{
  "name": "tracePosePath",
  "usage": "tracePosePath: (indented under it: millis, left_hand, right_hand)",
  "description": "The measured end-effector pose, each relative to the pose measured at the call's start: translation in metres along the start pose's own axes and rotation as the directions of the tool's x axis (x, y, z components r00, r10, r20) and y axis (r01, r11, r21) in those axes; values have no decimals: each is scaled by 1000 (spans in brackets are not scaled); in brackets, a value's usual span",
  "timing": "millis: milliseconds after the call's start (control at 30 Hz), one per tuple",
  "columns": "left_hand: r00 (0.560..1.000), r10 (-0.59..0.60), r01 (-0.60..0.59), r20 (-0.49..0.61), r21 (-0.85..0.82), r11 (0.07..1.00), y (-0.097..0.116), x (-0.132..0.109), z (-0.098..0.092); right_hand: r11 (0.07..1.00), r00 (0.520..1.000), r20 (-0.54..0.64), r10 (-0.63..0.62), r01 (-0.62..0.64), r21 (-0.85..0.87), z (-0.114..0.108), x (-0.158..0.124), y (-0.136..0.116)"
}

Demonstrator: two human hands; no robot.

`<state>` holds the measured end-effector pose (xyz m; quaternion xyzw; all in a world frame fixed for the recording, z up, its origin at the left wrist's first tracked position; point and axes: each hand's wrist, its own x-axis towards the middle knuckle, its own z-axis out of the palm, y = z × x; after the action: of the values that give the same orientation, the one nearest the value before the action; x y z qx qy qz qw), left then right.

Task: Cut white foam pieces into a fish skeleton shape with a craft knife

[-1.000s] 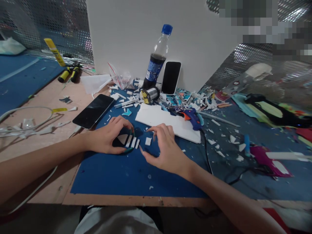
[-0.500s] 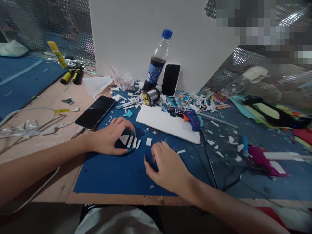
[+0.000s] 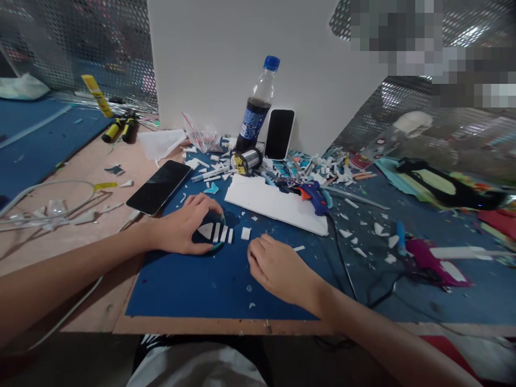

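Observation:
My left hand [image 3: 195, 226] rests on the blue mat [image 3: 181, 290], thumb and forefinger apart and curved around a row of small white pieces. The row has a rounded triangular piece [image 3: 206, 230] and several thin white strips [image 3: 223, 234], standing side by side with small gaps. Long teal nails reach the row's upper and lower sides; whether they touch the strips I cannot tell. Just right of the row lies a white square piece [image 3: 245, 233]. My right hand [image 3: 274, 263] is closed beside that square, fingers curled in, with nothing visible in it.
Behind my hands lies a white foam board [image 3: 270, 201] with a blue glue gun [image 3: 316, 199] at its right end. A phone [image 3: 159, 187] lies left. Farther back are a wire spool [image 3: 246, 162], a cola bottle [image 3: 255, 115], an upright phone [image 3: 279, 134] and white scraps.
My right hand has closed; its thumb and fingers were apart before. The strips have shifted slightly under my left hand, which keeps its place. The view has tilted a little.

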<state>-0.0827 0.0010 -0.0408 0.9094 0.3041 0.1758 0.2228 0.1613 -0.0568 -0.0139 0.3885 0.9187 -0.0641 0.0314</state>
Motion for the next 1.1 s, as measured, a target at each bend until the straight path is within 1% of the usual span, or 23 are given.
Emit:
tracePosePath:
  millis: [67,233,400,500,633,867,1100]
  left_hand:
    - [1000,4,-4,-11,-1,1000,-1,0,1]
    - [1000,15,-14,-20,46,999,-1,1,2]
    - [1000,7,-6,-13,64,998,2,5,0]
    - [1000,-7,8,-6,56,998,3,7,0]
    - [1000,-3,4,-23,47,999,2,8,1]
    - [1000,-2,3,-9,58,998,3,12,3]
    - [1000,2,-2,3,51,999,3,13,3]
  right_hand:
    - [1000,1000,4,0,0,26,-3,0,5]
    - [991,998,36,46,-50,124,-10,1,14]
    - [960,997,79,5,-27,280,-16,2,23]
    - [939,995,100,-25,-11,344,-18,3,30]
    - [911,991,128,-41,-15,412,-19,4,37]
    - [884,987,152,-53,-24,466,-16,4,43]
    - [877,983,179,-43,-48,478,-18,2,44]
